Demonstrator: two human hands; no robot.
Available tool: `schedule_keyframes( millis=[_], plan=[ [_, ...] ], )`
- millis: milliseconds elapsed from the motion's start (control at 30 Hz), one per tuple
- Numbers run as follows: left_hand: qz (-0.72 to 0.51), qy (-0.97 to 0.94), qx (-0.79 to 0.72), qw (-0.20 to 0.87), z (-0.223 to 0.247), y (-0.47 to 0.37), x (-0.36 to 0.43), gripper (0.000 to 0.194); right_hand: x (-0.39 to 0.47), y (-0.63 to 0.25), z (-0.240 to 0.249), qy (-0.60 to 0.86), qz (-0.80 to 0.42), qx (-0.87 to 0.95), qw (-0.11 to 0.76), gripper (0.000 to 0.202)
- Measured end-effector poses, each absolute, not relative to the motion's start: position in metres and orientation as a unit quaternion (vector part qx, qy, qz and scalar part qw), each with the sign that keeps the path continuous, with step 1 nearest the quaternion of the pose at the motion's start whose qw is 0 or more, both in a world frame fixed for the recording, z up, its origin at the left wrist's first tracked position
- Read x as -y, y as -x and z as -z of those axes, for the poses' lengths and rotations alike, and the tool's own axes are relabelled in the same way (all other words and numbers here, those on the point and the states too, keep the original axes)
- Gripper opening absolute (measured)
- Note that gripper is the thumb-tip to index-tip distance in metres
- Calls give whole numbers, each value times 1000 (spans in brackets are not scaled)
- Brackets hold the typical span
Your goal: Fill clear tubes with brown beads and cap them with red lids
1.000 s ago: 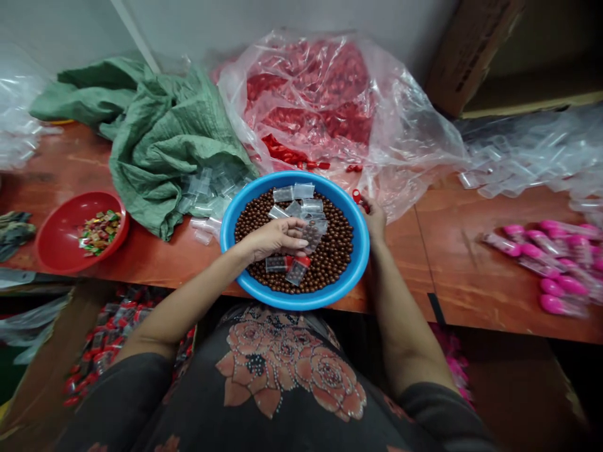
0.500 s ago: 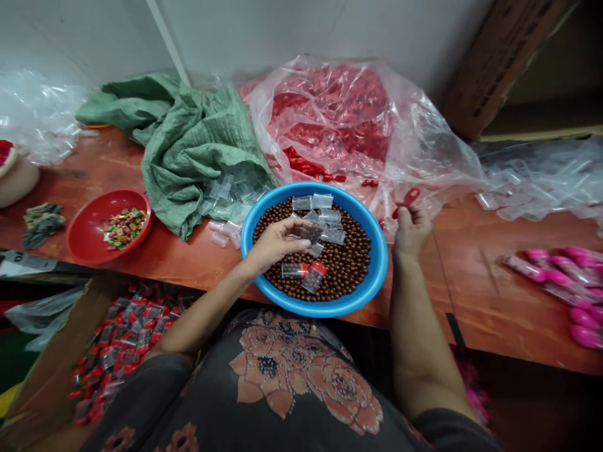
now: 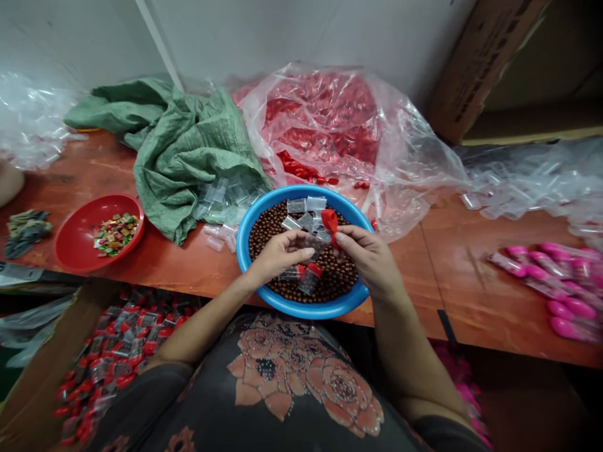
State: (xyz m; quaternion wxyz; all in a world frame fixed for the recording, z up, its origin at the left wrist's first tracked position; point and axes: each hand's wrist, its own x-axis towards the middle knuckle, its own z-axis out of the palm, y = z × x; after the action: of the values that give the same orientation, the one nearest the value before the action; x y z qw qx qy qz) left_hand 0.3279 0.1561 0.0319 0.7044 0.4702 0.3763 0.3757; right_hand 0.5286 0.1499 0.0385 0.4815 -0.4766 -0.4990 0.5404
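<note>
Over a blue basin [image 3: 243, 242] of round brown balls [image 3: 336, 279], my left hand [image 3: 281, 254] pinches a clear plastic tube [image 3: 316, 245]. Close to its right end, my right hand [image 3: 370, 254] grips a red plastic piece [image 3: 329, 221] with a flat, looped top. Whether the red piece touches the tube I cannot tell. Several empty clear tubes [image 3: 315, 203] lie on the balls behind my hands. In front of my left hand rest two filled tubes with red caps [image 3: 309, 280], partly tucked under the fingers.
Behind the basin lies a clear bag of red pieces [image 3: 325, 119], beside a green cloth [image 3: 198, 144] with clear tubes. A red bowl [image 3: 70, 242] holds wrapped sweets. Pink-capped tubes [image 3: 560, 270] lie right. Below the table edge, a carton [image 3: 42, 364] contains red-capped tubes.
My right hand has come left and down from beside the bag to the tube, carrying the red piece. My left hand keeps its hold over the basin. The view has shifted slightly.
</note>
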Motion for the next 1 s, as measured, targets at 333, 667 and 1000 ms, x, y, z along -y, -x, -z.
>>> schedule_keyframes(
  millis=[333,667,1000],
  plan=[
    [-390,-555,-412,608,-28,-321,-149,48,-148,-530,-27,449,-589,505,444,39],
    [-392,-611,-434,533,-30,-319,-148,39,-141,-524,-23,432,-529,598,418,41],
    [-367,-544,-411,633,-18,-320,-146,47,-134,-528,-18,455,-435,677,382,34]
  ],
)
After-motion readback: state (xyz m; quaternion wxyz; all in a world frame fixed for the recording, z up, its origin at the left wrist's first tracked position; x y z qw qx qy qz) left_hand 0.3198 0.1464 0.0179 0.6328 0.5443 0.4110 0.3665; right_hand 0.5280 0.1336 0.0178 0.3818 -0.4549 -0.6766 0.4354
